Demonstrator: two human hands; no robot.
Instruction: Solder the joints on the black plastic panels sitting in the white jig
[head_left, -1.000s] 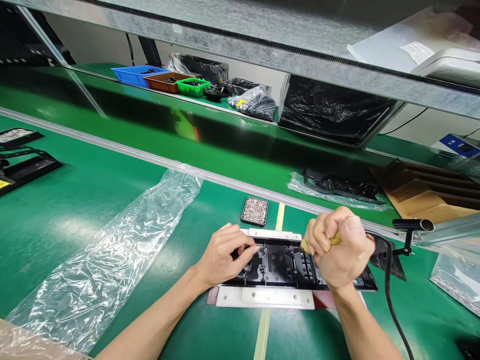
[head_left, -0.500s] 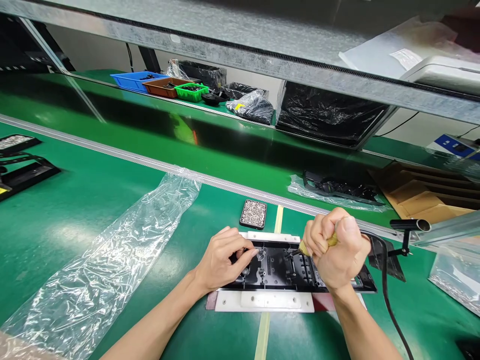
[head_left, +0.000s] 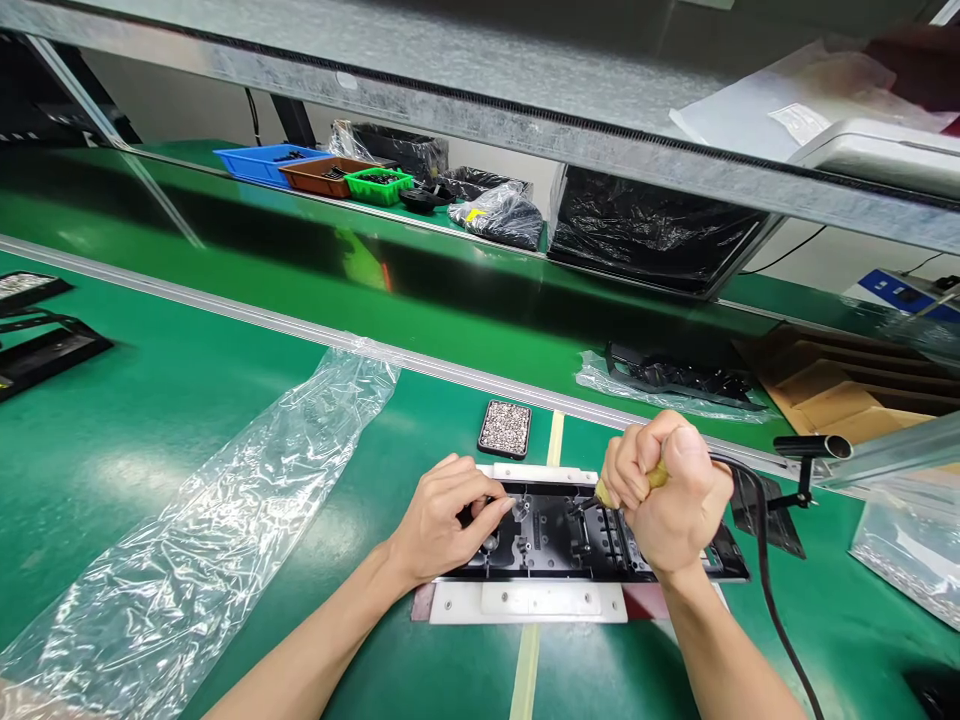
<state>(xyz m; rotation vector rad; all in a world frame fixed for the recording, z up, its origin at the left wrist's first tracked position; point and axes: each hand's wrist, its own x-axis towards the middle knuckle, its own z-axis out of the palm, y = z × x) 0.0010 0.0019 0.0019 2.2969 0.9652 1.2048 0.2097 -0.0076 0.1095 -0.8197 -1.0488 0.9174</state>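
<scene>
One head-worn camera looks forward and down (close) over the green bench (head_left: 187, 400).

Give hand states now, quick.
Left hand: fingers pinched on the black part, whether holding a screw cannot be told.
Right hand: fist closed around the driver.
</scene>
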